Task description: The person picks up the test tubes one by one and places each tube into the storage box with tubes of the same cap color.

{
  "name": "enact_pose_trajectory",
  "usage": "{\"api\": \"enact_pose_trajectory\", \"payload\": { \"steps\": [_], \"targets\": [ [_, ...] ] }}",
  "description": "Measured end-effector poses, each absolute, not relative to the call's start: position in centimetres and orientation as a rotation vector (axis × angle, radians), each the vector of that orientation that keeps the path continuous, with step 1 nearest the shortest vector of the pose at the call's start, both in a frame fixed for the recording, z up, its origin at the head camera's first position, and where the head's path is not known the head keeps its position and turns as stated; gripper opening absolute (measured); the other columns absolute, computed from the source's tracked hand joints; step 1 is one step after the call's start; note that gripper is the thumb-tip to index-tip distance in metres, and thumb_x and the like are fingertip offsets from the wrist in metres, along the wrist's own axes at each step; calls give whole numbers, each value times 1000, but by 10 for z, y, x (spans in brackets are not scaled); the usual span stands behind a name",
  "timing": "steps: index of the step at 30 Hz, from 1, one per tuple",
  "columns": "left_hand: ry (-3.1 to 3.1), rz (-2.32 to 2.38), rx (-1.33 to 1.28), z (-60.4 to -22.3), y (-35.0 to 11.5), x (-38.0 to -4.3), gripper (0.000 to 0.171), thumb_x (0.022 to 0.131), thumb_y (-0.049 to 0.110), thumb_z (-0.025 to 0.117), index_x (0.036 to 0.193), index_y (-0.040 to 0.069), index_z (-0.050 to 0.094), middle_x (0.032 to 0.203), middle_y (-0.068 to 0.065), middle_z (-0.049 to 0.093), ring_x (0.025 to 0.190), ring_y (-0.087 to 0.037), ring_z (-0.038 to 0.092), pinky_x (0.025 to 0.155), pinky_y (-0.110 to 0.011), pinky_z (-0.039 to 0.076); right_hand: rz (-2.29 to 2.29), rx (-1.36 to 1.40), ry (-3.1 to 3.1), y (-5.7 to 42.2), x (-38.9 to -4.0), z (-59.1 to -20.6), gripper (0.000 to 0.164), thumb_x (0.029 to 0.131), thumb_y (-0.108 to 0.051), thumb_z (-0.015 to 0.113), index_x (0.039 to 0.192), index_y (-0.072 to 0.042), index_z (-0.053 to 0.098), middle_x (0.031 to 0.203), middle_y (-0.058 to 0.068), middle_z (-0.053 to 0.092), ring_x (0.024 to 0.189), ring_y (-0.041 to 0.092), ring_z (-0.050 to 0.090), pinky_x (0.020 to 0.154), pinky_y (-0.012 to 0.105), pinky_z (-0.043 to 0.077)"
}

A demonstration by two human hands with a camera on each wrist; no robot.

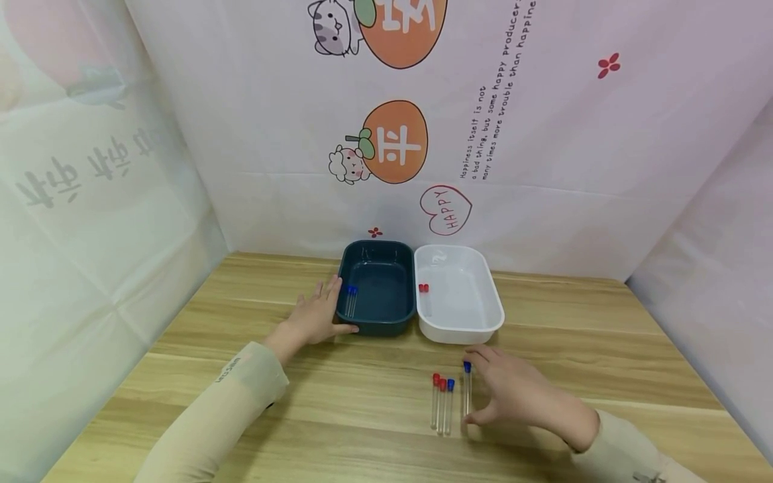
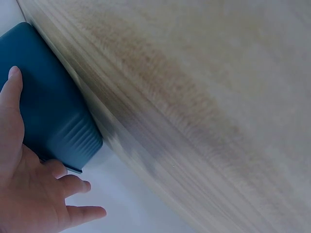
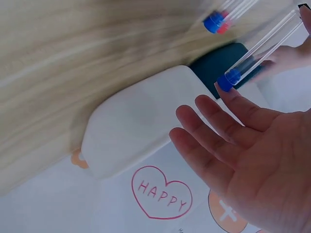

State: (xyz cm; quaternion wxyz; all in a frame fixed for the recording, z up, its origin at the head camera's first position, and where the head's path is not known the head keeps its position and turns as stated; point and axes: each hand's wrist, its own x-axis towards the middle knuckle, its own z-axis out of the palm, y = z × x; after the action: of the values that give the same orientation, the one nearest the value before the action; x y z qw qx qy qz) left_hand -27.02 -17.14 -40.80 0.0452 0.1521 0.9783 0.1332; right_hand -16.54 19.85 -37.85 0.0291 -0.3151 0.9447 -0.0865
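Observation:
My left hand [image 1: 315, 315] rests against the left side of the dark teal tray [image 1: 386, 329], its fingers spread along the outer wall and its thumb at the front corner. Between the index fingertip and thumb of my right hand [image 1: 513, 389], a clear test tube with a blue cap [image 1: 468, 367] is pinched lengthwise; the fingertip meets the cap [image 3: 228, 80], and the other fingers are extended. Just left of it, two red-capped test tubes [image 1: 435, 402] and another blue-capped test tube [image 1: 450, 385] lie side by side on the table.
A white tray [image 1: 461, 335] stands against the teal one, holding red-capped tubes [image 1: 424, 288] at its left wall. Blue-capped tubes [image 1: 351, 291] lie along the teal tray's left wall. Behind the wooden table [image 1: 338, 416] hangs a printed white cloth [image 1: 290, 201].

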Motion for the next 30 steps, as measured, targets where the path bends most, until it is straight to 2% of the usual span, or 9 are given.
{"api": "enact_pose_trajectory", "payload": {
  "steps": [10,19,30],
  "targets": [
    [2989,408,459,-408,-171,-270,115,90,63,69,164,0,8,170,-17,7,153,-45,13,113,-74,16,-286,-1057,2916,198,-170,-370,94,68,-52,93,133,7,59,134,20,58,119,39,60,94,53,53],
    [2987,415,454,-409,-171,-271,115,90,62,69,164,1,6,171,-17,6,153,-45,12,113,-74,15,-365,-1065,2896,193,-175,-365,94,70,-49,92,136,8,56,140,21,55,127,40,56,99,55,50],
    [2990,410,470,-410,-172,-272,115,90,62,69,164,0,7,170,-18,6,153,-45,13,112,-75,17,-446,-1099,2886,184,-180,-362,91,74,-45,92,139,5,53,141,17,54,125,35,57,100,53,50]
  ]
}}
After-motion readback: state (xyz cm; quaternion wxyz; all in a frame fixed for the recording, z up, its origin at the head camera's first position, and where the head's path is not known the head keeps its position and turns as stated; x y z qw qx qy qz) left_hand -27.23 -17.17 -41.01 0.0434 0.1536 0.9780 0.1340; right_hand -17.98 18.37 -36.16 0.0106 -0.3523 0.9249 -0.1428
